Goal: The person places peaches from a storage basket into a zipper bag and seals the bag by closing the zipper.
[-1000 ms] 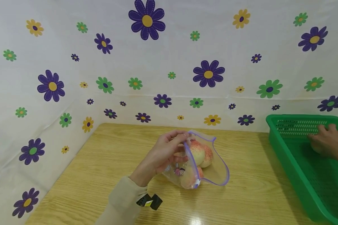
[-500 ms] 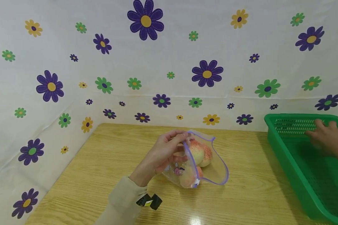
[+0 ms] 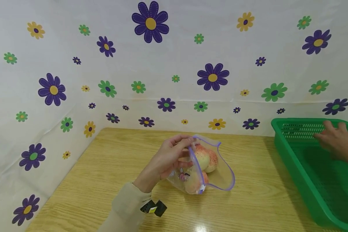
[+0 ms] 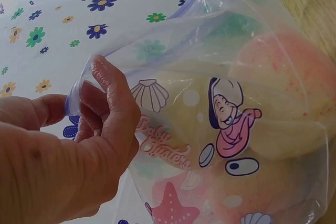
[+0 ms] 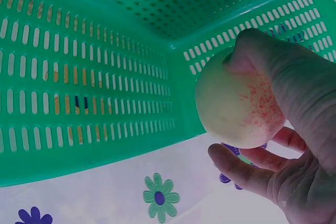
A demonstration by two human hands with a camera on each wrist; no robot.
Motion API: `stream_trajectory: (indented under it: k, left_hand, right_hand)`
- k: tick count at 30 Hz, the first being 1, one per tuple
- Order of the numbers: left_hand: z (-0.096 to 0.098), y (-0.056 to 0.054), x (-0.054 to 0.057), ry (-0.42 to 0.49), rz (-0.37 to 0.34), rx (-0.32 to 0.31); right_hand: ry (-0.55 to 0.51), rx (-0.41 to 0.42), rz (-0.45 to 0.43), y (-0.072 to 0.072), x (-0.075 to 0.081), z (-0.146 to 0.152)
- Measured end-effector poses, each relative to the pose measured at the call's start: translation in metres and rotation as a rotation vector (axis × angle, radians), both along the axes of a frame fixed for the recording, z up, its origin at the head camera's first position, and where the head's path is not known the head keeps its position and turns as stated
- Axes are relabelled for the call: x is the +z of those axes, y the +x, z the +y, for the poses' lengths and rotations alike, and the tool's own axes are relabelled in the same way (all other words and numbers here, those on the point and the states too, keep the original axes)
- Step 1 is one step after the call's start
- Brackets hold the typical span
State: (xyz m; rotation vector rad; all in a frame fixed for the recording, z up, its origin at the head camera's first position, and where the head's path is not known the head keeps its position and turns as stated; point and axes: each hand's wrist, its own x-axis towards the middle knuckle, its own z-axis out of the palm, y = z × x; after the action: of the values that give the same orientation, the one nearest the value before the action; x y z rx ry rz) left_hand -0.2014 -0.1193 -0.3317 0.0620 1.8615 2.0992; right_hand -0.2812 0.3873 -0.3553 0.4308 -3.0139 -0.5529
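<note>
In the head view my left hand [image 3: 174, 154] pinches the rim of a clear zip bag [image 3: 233, 180] with a purple edge, and its mouth gapes to the right. Inside the bag lie peaches [image 3: 202, 158], pale with red speckles. Cartoon prints and a starfish show on the bag's side [image 4: 176, 208] in the left wrist view. Over at the right, my right hand [image 3: 337, 140] is inside the green basket [image 3: 295, 183]. The right wrist view shows its thumb and fingers gripping another peach [image 5: 226, 103], which the hand hides in the head view.
The bag rests on a wood-grain table [image 3: 110, 167]. A white cloth with flower prints [image 3: 174, 58] hangs behind and along the left. Slotted walls [image 5: 79, 77] of the basket rise beside the right hand.
My right hand has risen slightly inside the basket, and the peach under it no longer shows in the head view. My left hand and the bag stay nearly still.
</note>
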Motion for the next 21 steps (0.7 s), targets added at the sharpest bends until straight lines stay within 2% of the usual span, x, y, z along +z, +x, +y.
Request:
stream_trajectory:
  k: [5, 11, 21]
  left_hand:
    - [0.000, -0.001, -0.001, -0.002, 0.001, 0.005]
    - [0.000, -0.001, -0.001, -0.001, 0.008, -0.003]
    - [-0.002, 0.000, -0.001, -0.001, 0.009, -0.009]
  right_hand:
    - [-0.031, 0.087, 0.104, 0.005, -0.001, -0.002]
    - [-0.046, 0.140, 0.186, 0.011, 0.001, -0.010]
    - [-0.121, 0.103, 0.171, 0.014, 0.009, -0.017]
